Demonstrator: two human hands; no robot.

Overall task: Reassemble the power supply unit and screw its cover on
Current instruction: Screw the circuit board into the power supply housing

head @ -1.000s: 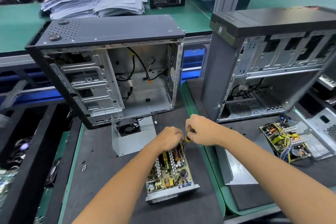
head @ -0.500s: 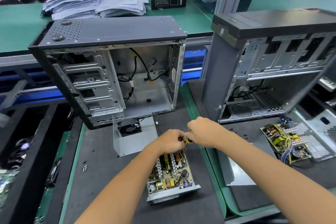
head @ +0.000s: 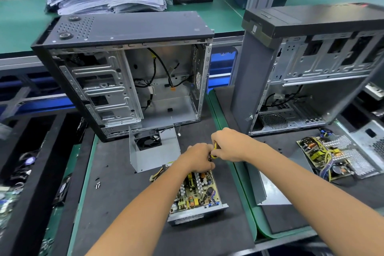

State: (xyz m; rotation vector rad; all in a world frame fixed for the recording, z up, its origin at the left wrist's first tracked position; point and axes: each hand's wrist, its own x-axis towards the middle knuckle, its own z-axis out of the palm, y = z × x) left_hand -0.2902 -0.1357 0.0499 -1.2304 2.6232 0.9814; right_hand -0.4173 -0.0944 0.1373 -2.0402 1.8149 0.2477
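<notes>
Both of your hands have closed in on each other since a moment ago, knuckles now almost touching over the far end of the supply (head: 197,195). Nearest you, that open supply lies on the table (head: 116,203), its board bared and its grille end toward you; it runs from just under your hands back toward your body. Your left hand (head: 198,158) is curled at the board's far edge, apparently steadying the unit or a screw, though what it pinches is hidden. Your right hand (head: 230,144) is wrapped round a yellow-handled screwdriver (head: 214,150), tip angled down toward the left fingers, which reads as driving a board screw. Just beyond your hands stands the cover (head: 153,151), fan inside, not yet fitted. A few loose screws (head: 97,184) lie well left of your left hand. Farther off, two cases (head: 124,72) stand open.
</notes>
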